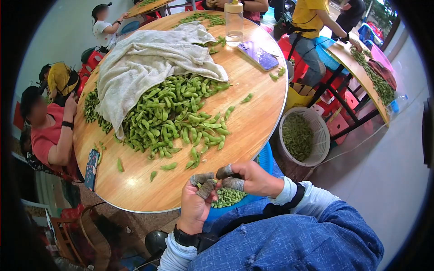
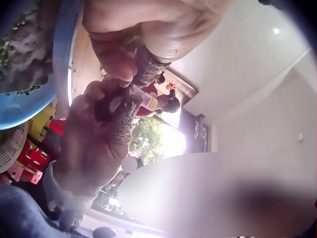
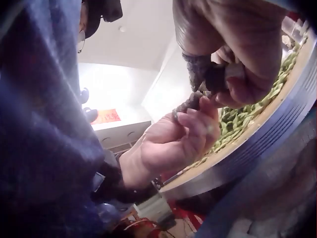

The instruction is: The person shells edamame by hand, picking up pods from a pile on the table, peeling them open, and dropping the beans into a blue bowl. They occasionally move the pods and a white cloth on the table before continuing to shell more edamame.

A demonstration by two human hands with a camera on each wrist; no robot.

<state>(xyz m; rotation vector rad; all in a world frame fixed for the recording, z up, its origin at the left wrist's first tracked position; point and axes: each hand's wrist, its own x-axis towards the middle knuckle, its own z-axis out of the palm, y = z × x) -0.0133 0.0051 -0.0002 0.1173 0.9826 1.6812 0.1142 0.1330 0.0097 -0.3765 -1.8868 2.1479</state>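
Observation:
In front of the lap, both hands meet with grey wraps on the thumbs and forefingers. The left hand [image 1: 194, 205] pinches a green edamame pod [image 1: 200, 184], mostly hidden by its fingers. Close beside it, the right hand [image 1: 260, 178] has its fingers curled, and in the right wrist view its wrapped tips pinch at the same pod. Below them a blue basin [image 1: 266, 166] holds shelled green beans [image 1: 227, 197]. A big heap of edamame pods [image 1: 169, 108] covers the near middle of the round wooden table [image 1: 135, 189].
A grey-white cloth [image 1: 144, 58] drapes over the heap. A bottle [image 1: 234, 25] and a purple phone [image 1: 258, 55] are on the table's far right, a dark blue patterned case [image 1: 91, 169] on its left edge. A white basket [image 1: 323, 135] of pods stands right. Several people sit around.

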